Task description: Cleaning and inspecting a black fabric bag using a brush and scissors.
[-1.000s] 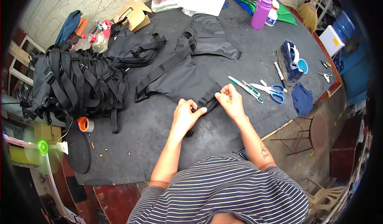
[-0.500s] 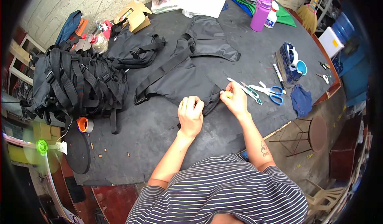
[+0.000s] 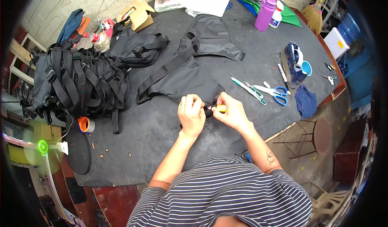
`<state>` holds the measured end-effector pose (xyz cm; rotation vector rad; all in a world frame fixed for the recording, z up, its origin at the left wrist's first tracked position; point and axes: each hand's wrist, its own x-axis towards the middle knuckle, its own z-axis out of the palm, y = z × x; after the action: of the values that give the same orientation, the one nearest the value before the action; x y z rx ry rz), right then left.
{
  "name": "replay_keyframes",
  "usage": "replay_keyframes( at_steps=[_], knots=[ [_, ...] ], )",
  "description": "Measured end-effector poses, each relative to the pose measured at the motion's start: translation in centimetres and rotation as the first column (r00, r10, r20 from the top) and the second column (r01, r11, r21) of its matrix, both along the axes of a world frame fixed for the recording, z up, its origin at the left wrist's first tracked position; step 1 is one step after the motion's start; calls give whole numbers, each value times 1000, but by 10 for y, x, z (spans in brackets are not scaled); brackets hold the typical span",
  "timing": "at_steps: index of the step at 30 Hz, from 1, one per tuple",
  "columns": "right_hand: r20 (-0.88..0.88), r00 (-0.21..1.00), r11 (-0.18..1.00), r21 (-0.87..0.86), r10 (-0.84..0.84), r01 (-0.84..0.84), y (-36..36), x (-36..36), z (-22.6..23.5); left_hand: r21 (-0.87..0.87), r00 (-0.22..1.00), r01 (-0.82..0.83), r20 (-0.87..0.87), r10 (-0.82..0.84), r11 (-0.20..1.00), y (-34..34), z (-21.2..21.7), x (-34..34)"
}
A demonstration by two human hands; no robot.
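- Up at eleven o'clock, open cardboard box (image 3: 143, 22), contents indistinct.
- Right hand (image 3: 231, 112): fingers pinch a yellow tool (image 3: 221, 108).
- Left hand (image 3: 191, 117): fingers grip the black fabric piece (image 3: 186, 80) at five o'clock, on the tabletop (image 3: 141, 146).

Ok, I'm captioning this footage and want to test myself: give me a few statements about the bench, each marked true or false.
1. The right hand holds a yellow object. True.
2. The left hand holds the blue-handled scissors. False: it grips black fabric; the scissors lie on the table.
3. The purple bottle stands beside a white bottle. True.
4. The round stool stands left of the table. False: it stands to the right.
5. A dark blue cloth lies right of the scissors. True.
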<state>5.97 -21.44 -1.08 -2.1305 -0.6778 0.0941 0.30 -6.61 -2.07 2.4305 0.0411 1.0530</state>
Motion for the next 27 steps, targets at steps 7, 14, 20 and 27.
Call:
replay_keyframes(
  at_steps=[7, 14, 20, 27],
  knots=[
    [-345, 939, 813, 544, -7, 206, -10, 11, -36, -887, 777, -10, -297, -555, 461, 19, -13, 13],
    [-325, 944, 707, 654, -58, 269, -14, 14, -17, -923, 424, 308, 349, -836, -230, 23, 35, 65],
    [-211, 971, 720, 656, -112, 225, -6, 33, -3, -937, 423, 197, 346, -837, -288, 32, 30, 117],
    [-79, 947, 848, 427, -310, 313, -8, 50, 20, -937, 418, 194, 348, -839, -291, 22, 27, 126]
  ],
)
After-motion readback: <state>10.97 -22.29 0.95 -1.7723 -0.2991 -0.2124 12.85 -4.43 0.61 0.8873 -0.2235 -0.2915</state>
